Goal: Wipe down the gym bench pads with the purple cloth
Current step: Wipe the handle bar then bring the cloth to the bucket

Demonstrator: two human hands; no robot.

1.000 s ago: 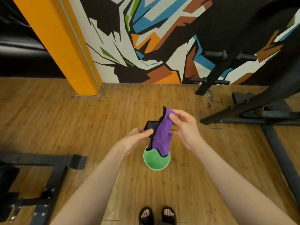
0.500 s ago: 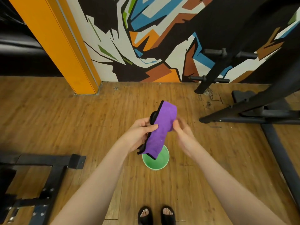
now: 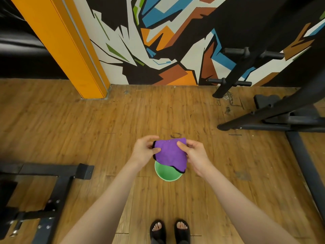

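Observation:
A purple cloth (image 3: 171,154) with a black hem hangs spread between my two hands, above the floor. My left hand (image 3: 145,151) pinches its left edge with thumb on top. My right hand (image 3: 193,154) pinches its right upper edge. Directly below the cloth a green bucket (image 3: 166,174) stands on the wooden floor, its far rim hidden by the cloth. A black pad edge (image 3: 7,192) shows at the far left, mostly out of view.
A black bench frame (image 3: 58,175) lies on the floor at the left. A black rack base (image 3: 274,118) with pegs stands at the right against the mural wall. An orange pillar (image 3: 70,50) rises at the back left. My sandalled feet (image 3: 169,229) are below.
The cloth hung as a narrow strip from my left hand; now both hands hold it spread flat and lower over the bucket. My right hand has taken hold of it again.

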